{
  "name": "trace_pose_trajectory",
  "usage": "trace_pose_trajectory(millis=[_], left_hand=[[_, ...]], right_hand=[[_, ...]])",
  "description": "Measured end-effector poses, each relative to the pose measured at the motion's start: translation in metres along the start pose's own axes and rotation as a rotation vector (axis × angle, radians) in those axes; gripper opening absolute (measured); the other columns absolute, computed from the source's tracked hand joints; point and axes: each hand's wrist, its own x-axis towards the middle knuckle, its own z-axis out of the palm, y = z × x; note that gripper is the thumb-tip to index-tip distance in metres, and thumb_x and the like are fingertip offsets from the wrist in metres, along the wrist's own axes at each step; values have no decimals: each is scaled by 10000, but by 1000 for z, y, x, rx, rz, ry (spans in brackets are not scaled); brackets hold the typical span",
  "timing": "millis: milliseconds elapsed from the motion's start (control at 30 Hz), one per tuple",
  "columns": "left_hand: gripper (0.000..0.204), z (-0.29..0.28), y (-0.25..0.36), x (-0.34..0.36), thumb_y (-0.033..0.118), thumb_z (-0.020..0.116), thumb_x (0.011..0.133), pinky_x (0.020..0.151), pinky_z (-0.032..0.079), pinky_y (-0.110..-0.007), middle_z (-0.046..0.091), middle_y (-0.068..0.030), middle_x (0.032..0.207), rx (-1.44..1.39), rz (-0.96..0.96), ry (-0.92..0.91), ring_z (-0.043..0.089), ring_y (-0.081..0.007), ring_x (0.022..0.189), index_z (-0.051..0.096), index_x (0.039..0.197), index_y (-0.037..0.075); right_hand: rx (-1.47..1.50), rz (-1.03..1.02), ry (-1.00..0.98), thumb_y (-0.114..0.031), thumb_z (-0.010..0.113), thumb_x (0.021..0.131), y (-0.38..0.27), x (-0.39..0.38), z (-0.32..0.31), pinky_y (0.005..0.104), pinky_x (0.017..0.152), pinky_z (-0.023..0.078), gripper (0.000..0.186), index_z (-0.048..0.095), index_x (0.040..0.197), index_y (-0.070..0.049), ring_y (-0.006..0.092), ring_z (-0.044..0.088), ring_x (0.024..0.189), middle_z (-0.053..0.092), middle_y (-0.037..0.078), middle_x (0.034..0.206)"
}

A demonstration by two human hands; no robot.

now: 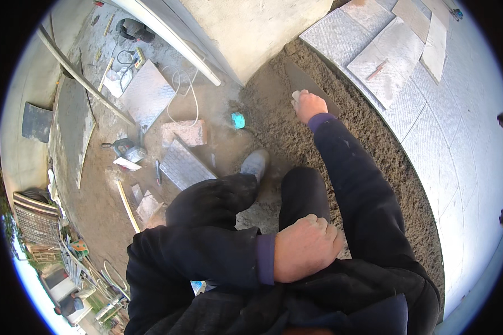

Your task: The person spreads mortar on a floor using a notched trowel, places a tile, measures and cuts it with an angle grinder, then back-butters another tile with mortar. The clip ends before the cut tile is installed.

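My right hand (310, 106) is closed on the handle of a long flat trowel (296, 75), whose blade lies on a band of rough wet mortar (385, 173) beside laid pale tiles (452, 184). My left hand (304, 251) rests low over my leg with its fingers curled; what is in it, if anything, is hidden. A small teal object (238, 120) sits on the dirty ground left of the mortar, above my shoe (254, 164).
Loose tiles (385, 50) overlap at upper right. A wall corner (246, 28) rises ahead. Leftward are a board (148, 95), patterned tile (184, 164), brick (181, 132), power tool (129, 149), white hose, leaning pole (84, 84) and cluttered materials (39, 223).
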Motion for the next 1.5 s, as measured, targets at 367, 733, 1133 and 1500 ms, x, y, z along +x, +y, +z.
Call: trace_pose_trajectory(millis=[367, 733, 1133, 1500], left_hand=[[265, -5, 19, 6, 182, 642, 878, 649, 430, -330, 619, -64, 803, 79, 133, -23, 610, -199, 742, 666, 1025, -38], [410, -17, 15, -17, 164, 675, 879, 733, 526, -320, 633, -75, 912, -85, -254, 274, 622, -205, 807, 678, 1236, -36], [515, -51, -44, -45, 296, 796, 890, 694, 569, -375, 694, -71, 945, -316, -174, 161, 711, -239, 812, 646, 1290, 8], [724, 185, -433, -106, 381, 760, 924, 893, 577, -530, 604, -232, 1318, 70, -1096, 180, 687, -446, 1090, 480, 1515, 72]], right_hand=[[-228, -127, -228, -288, 668, 996, 32, -120, 0, 497, 702, 597, 265, 606, 1000, -30, 370, 760, 766, 741, 171, 787], [-35, 135, 34, -257, 661, 977, -22, 29, 22, 497, 808, 618, 239, 644, 1042, -28, 383, 774, 890, 759, 204, 895], [-122, 51, 82, -266, 717, 942, 48, -92, -6, 511, 686, 602, 294, 540, 1002, -39, 395, 752, 730, 732, 202, 767], [-267, -58, -197, -188, 661, 967, 80, -97, -26, 508, 661, 580, 181, 568, 1055, -60, 395, 729, 702, 682, 160, 724]])
